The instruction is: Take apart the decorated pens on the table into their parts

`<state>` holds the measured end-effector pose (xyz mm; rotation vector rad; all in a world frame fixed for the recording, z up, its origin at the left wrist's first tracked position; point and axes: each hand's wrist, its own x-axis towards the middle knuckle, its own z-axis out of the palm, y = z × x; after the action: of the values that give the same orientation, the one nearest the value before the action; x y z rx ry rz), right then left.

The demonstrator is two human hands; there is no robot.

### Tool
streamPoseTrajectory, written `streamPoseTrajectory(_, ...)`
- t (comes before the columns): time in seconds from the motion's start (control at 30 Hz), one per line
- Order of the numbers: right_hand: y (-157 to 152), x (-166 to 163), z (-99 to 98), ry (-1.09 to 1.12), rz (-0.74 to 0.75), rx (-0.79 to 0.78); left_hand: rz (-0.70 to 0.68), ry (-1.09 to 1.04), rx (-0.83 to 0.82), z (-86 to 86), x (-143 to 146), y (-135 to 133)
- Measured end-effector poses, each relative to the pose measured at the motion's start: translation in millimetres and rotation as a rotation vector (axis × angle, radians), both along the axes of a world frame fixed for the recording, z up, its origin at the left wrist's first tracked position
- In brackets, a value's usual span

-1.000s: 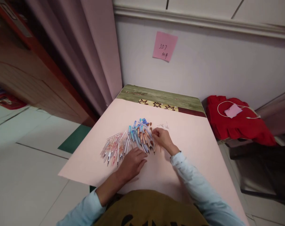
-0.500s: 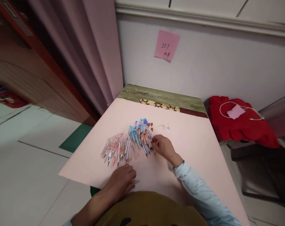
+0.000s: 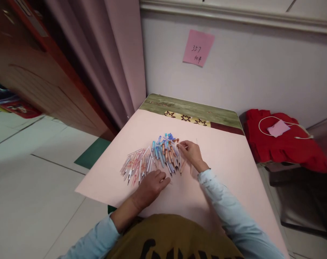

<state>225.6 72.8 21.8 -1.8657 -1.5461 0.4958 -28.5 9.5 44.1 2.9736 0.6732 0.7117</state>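
My right hand [image 3: 191, 153] is at the right edge of a pile of pen parts, thumb and forefinger pinched beside the small brown caps [image 3: 178, 140]. What sits between those fingertips is too small to make out. Blue and brown pen barrels [image 3: 163, 153] lie under and left of the fingertips, with small blue caps [image 3: 170, 136] behind them. Nearer me, my left hand [image 3: 154, 184] hovers low over the table, fingers loosely bent and apart, with nothing seen in it. Left of it spreads a heap of thin pen refills [image 3: 135, 167], whitish and pink with dark tips.
The parts lie on a pale pink table top [image 3: 228, 180] with a green wood-patterned strip [image 3: 196, 105] at the back. Against the wall hangs a pink note [image 3: 198, 48]. To the right, a red cloth [image 3: 293, 149] carries a white cable; a dark chair [image 3: 304, 201] stands below.
My left hand has moved right and forward, towards the barrels. My right hand has gone a little further back, up to the brown caps. The whole view has shifted slightly.
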Motion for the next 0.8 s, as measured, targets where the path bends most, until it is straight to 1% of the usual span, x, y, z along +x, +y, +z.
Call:
streamPoseTrajectory(0.07, -26.8, 2.1, 4.2, -0.043, -0.007, -0.034, -0.074, -0.047, 0.088, -5.6, -7.5, -3.3)
streamPoseTrajectory(0.1, -39.9, -0.5, 6.5, -0.054, 0.013, -0.043, -0.117, -0.061, 0.113, -7.2, -11.8, -6.4)
streamPoseTrajectory(0.13, -51.6, -5.9, 8.5, -0.061, 0.057, -0.041, -0.157, -0.065, 0.125, -8.0, -15.7, -10.2)
streamPoseTrajectory(0.2, -69.1, -23.5, 10.9, -0.067, 0.214, -0.054, -0.208, -0.052, 0.124, -8.3, -21.1, -17.9)
streamPoseTrajectory(0.27, -77.5, -44.9, 10.5, -0.106, 0.318, -0.084, -0.234, -0.039, 0.115, -8.2, -22.8, -24.4)
streamPoseTrajectory(0.4, -77.5, -76.5, 6.4, -0.239, 0.381, -0.159, -0.233, -0.048, 0.110, -10.3, -24.0, -30.1)
streamPoseTrajectory(0.53, -77.0, -86.3, 4.5, -0.343, 0.370, -0.197, -0.192, -0.042, 0.089, -14.2, -30.1, -25.9)
streamPoseTrajectory(0.6, -80.0, -86.5, 4.0, -0.356, 0.363, -0.191, -0.174, -0.047, 0.120, -15.5, -31.2, -19.8)
streamPoseTrajectory(0.7, -87.1, -79.6, 3.3, -0.306, 0.317, -0.144, -0.136, -0.075, 0.195, -15.5, -25.8, -6.5)
streamPoseTrajectory(0.8, -94.9, -59.7, 3.2, -0.197, 0.188, -0.075, -0.121, -0.063, 0.221, -14.7, -12.8, 7.8)
